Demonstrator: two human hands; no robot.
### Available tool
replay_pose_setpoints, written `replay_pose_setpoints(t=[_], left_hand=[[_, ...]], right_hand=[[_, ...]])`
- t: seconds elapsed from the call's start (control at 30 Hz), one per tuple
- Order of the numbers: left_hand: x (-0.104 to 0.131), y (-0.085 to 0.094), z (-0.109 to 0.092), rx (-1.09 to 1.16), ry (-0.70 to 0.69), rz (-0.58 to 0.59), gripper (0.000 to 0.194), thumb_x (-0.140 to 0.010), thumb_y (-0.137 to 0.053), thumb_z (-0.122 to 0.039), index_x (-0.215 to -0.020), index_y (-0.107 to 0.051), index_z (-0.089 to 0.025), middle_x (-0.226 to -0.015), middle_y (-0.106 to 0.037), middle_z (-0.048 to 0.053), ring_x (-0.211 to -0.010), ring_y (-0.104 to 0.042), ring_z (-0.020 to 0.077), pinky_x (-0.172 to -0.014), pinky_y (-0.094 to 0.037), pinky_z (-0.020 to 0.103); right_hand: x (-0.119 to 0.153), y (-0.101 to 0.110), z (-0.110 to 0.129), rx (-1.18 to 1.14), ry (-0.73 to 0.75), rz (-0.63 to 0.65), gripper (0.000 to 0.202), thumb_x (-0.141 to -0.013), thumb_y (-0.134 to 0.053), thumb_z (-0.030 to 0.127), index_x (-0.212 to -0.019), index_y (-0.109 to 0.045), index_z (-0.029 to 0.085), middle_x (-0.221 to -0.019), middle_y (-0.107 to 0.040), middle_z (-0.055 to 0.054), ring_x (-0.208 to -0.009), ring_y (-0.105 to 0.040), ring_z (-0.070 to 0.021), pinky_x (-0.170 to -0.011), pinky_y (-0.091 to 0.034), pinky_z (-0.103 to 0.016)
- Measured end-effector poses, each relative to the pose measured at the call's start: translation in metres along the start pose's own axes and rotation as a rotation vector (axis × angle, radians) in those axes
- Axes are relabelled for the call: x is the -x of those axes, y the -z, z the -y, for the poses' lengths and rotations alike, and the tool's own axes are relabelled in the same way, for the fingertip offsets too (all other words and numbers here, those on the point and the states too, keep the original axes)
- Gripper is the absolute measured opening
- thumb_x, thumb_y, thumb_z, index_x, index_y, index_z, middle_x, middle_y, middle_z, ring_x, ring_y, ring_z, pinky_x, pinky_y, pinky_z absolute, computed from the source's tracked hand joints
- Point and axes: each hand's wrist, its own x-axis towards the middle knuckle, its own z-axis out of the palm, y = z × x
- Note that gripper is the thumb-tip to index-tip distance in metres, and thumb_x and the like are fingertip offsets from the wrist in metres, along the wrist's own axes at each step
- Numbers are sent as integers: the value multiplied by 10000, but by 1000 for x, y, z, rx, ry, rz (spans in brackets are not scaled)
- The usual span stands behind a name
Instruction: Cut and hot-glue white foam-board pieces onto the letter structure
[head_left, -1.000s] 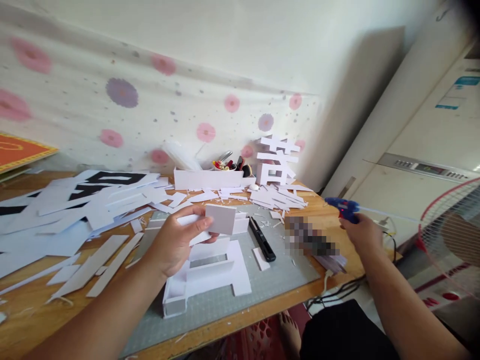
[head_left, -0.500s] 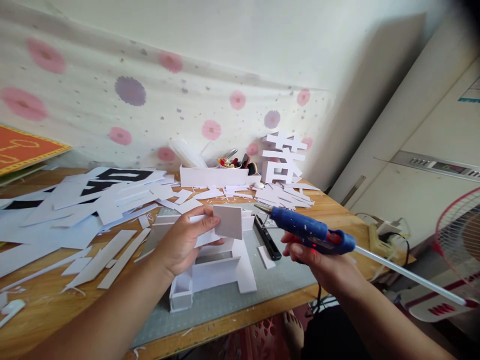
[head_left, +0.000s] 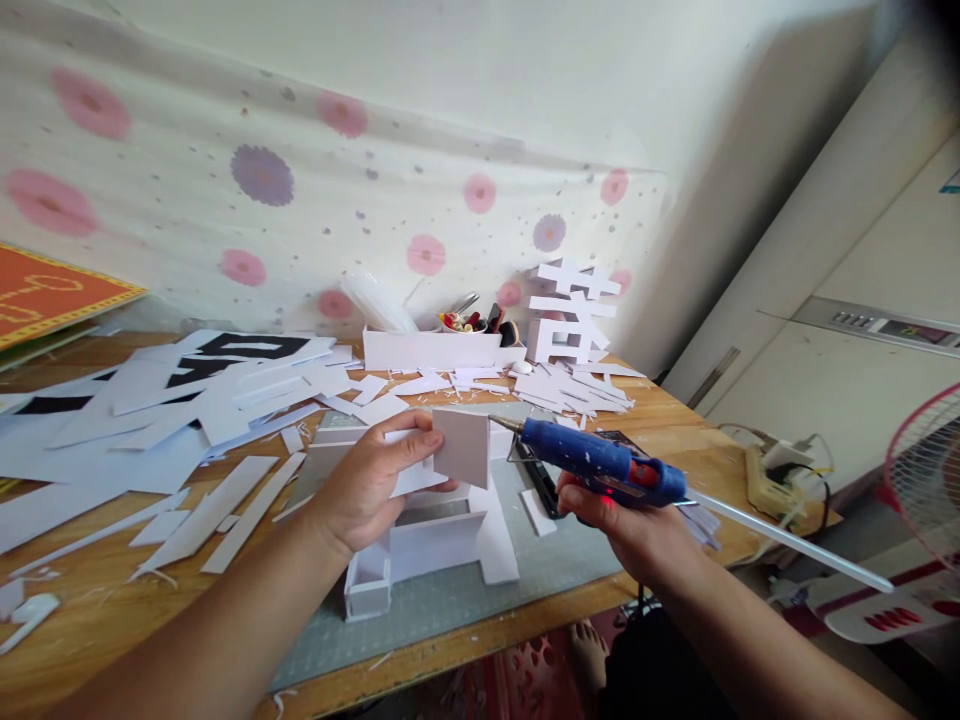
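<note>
Between the thumb and fingers of my left hand (head_left: 375,470) is a small white board piece (head_left: 460,450), raised above the work. My right hand (head_left: 630,525) is wrapped round a blue glue gun (head_left: 600,458) with a clear glue stick (head_left: 795,542) out of its back. The gun's metal nozzle points left and lies at the right edge of the board piece; whether they touch is hard to tell. Beneath my left hand a white board structure (head_left: 435,545) rests on the grey cutting mat (head_left: 562,565). A black cutter (head_left: 536,478) lies on the mat, partly behind the gun.
White scraps (head_left: 225,400) cover the table's left side. At the back stand a white box (head_left: 431,351) of tools and a finished white board form (head_left: 568,320). A power strip (head_left: 769,490) sits at the right, beside a red racket (head_left: 930,480).
The glue gun in my right hand has moved left, bringing its nozzle to the board piece's edge. My left hand has hardly moved and still holds the piece.
</note>
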Motion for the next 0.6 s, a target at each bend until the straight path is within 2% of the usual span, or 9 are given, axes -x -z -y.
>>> replay_pose_setpoints(t=[0.33,0.6], left_hand=[[0,2,0,20,-14,30,317,-654,-877,-292,-780,-608,-181,-822,-668,17,-774,-658,187,-630,-621,330],[-1,4,2,31,-30,0,328,-667,-868,-289,-771,-577,-180,-862,-659,14,-799,-648,189,-637,-634,356]], right_hand=[[0,1,-1,10,1,15,263,-825,-709,447,-749,-589,226,-701,-583,3,-641,-557,-167,-582,-495,-303],[3,-1,-3,-8,-54,26,267,-818,-715,449,-763,-587,220,-724,-595,2,-674,-558,-169,-618,-486,-305]])
